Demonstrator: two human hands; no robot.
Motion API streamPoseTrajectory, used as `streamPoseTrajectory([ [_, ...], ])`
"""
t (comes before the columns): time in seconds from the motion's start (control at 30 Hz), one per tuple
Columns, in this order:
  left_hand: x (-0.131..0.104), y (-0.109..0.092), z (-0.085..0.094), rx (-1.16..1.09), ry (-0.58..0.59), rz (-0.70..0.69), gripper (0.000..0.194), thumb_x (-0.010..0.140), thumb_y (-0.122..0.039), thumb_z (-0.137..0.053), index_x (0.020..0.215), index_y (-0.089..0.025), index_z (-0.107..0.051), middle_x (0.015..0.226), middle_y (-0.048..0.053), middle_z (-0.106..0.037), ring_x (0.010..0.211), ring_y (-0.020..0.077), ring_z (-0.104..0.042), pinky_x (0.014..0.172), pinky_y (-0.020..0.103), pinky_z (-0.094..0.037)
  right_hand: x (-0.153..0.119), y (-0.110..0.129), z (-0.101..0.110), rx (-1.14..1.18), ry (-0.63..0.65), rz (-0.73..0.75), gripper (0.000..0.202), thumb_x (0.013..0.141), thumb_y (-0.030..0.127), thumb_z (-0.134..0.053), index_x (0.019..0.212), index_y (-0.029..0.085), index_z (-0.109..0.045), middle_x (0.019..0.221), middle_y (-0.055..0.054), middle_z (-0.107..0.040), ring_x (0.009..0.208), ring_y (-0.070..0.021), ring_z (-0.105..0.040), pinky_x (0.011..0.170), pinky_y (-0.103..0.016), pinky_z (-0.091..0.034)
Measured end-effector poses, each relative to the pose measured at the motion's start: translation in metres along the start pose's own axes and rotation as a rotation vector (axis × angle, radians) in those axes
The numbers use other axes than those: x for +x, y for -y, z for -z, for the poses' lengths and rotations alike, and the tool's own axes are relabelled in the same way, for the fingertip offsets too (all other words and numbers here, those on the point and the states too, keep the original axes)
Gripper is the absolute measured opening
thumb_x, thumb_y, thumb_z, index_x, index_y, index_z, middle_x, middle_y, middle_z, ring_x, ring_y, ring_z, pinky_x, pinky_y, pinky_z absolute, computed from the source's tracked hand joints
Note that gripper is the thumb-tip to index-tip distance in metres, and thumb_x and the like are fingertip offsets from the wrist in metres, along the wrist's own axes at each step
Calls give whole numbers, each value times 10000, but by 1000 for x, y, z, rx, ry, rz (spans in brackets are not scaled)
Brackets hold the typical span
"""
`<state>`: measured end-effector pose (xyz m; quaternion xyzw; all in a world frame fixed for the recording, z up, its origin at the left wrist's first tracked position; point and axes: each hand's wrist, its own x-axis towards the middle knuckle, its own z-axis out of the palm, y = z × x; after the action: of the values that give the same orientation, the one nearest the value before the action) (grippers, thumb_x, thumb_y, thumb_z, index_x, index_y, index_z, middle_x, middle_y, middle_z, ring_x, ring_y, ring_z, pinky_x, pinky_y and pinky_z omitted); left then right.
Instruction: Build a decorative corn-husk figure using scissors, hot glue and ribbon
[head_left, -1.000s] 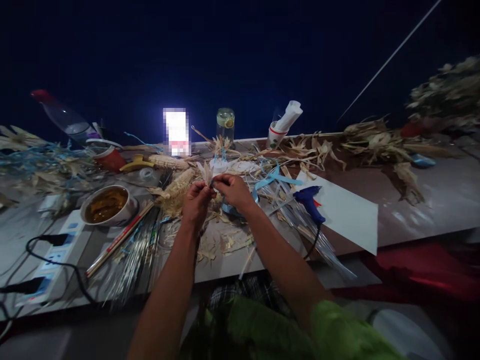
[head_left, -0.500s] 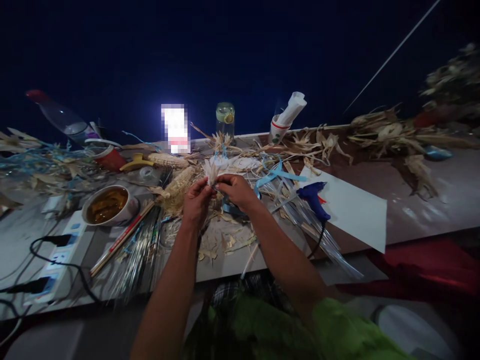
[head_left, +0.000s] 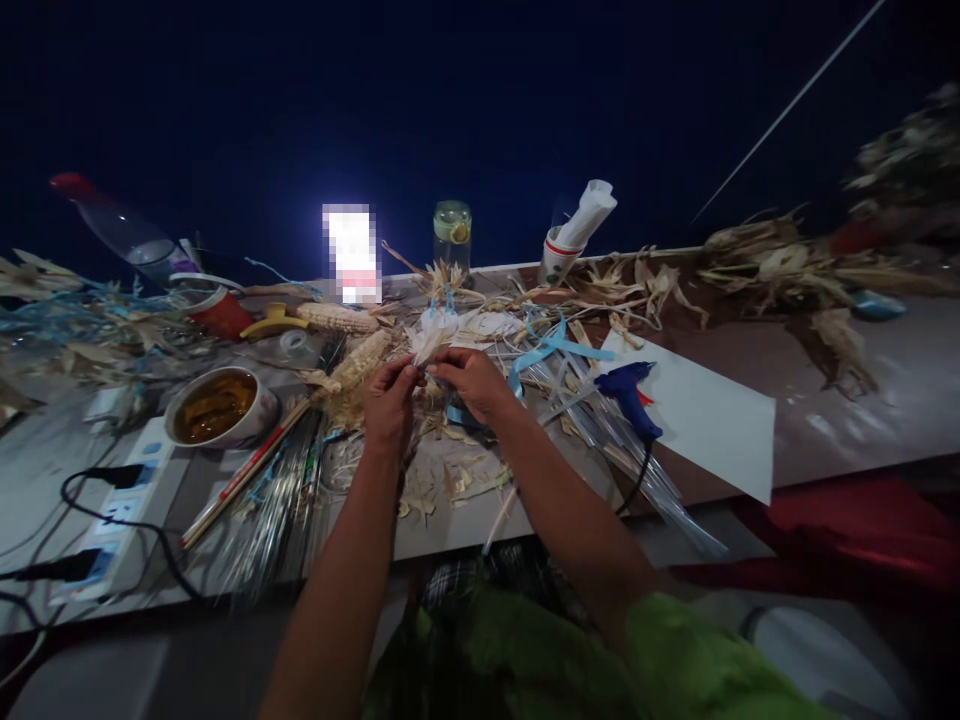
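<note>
A small pale husk bundle [head_left: 430, 338] stands up between my fingertips above the middle of the cluttered table [head_left: 442, 535]. My left hand [head_left: 390, 393] pinches its lower end from the left. From the right, my right hand [head_left: 474, 380] closes thumb and fingers on the same base, the two hands nearly touching. Small husk scraps [head_left: 457, 480] lie below my hands. Just left of them is a corn cob [head_left: 364, 362] with dry fibres. A light-blue ribbon [head_left: 544, 350] curls to the right of my right hand.
At the left are a bowl of brown liquid [head_left: 217, 405], a power strip [head_left: 124, 520] and thin wires [head_left: 281, 505]. A blue glue gun [head_left: 631, 395] lies on white card [head_left: 720, 425] at the right. Behind stand a glass jar [head_left: 451, 240] and a paper cup [head_left: 559, 255].
The husk bundle has tilted a little to the right between my fingers. Both hands keep their hold, with only slight finger movement.
</note>
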<state>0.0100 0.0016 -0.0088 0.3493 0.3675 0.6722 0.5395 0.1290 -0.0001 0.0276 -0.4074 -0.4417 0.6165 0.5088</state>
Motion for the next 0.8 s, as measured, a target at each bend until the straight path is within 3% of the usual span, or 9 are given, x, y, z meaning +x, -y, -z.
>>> streamPoseTrajectory([
  [0.2, -2, 3, 0, 241, -99, -223, 104, 665, -196, -670, 768, -192, -685, 717, -10, -625, 630, 91, -547, 635, 220, -440, 1, -13, -12, 71, -144, -17, 173, 578, 315, -663, 635, 165, -597, 601, 38, -577, 578, -72, -503, 618, -216, -399],
  [0.37, -8, -2, -2, 489, -67, -353, 103, 695, -190, -653, 788, -211, -691, 795, 12, -626, 794, 132, -559, 786, 249, -422, 2, -17, -18, 143, -286, -105, 205, 527, 311, -703, 586, 157, -581, 555, 42, -565, 550, -75, -492, 584, -218, -392],
  [0.57, -11, -5, 0, 651, -78, -487, 88, 745, -211, -606, 805, -211, -671, 800, 20, -609, 837, 155, -533, 863, 287, -374, -8, -5, -25, 374, -234, -190, 253, 446, 268, -761, 581, 157, -579, 547, 55, -565, 525, -58, -484, 561, -200, -388],
  [0.8, -8, 0, 5, 980, -12, -649, 117, 791, -233, -524, 764, -174, -621, 765, 46, -612, 797, 173, -538, 814, 344, -377, -9, -7, -30, 406, -267, -157, 226, 498, 285, -727, 583, 151, -566, 540, 61, -548, 509, -48, -469, 532, -195, -368],
])
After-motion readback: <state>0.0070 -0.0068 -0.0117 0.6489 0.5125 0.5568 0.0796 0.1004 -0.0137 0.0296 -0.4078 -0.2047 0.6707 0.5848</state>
